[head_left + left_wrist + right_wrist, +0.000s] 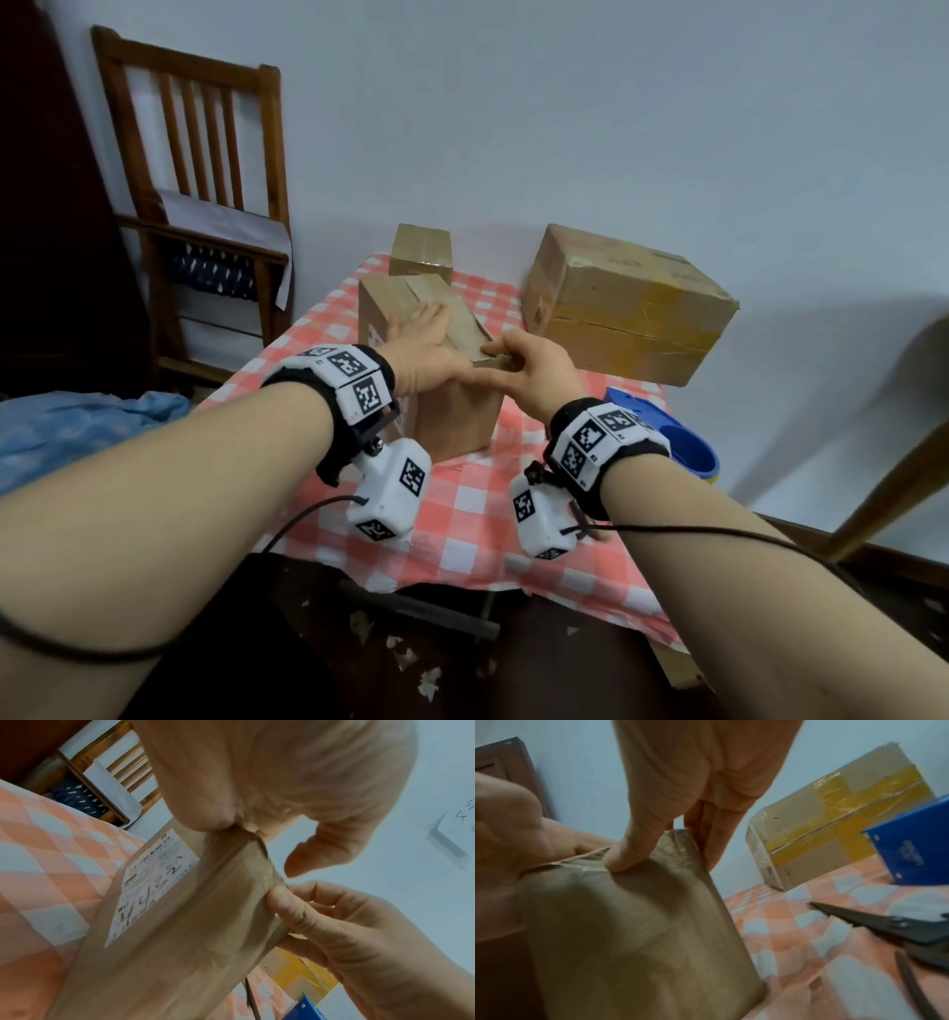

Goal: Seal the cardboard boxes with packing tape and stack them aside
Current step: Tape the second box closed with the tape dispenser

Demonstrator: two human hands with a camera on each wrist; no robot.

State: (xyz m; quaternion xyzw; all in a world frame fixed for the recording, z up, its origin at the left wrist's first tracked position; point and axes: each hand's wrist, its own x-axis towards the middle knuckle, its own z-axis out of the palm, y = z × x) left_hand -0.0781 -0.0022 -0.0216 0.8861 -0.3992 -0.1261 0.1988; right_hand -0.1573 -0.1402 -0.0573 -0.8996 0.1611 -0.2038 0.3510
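A tall brown cardboard box (452, 416) stands in the middle of the checked tablecloth (462, 519). My left hand (421, 331) lies flat on its top flaps with straight fingers, pressing down. My right hand (524, 360) pinches the box's near right top corner, thumb on the front face and fingers behind the edge. In the right wrist view the thumb (628, 850) presses glossy clear tape at that corner of the box (628, 933). The left wrist view shows a white shipping label (154, 882) on the box's side (180, 943), and my right hand (321, 921) at the edge.
A small box (421, 252) stands behind. A large box with yellow tape (626, 303) sits at the back right. The blue tape dispenser (678, 442) and black scissors (898, 927) lie to the right. A wooden chair (205, 180) stands at the left by the wall.
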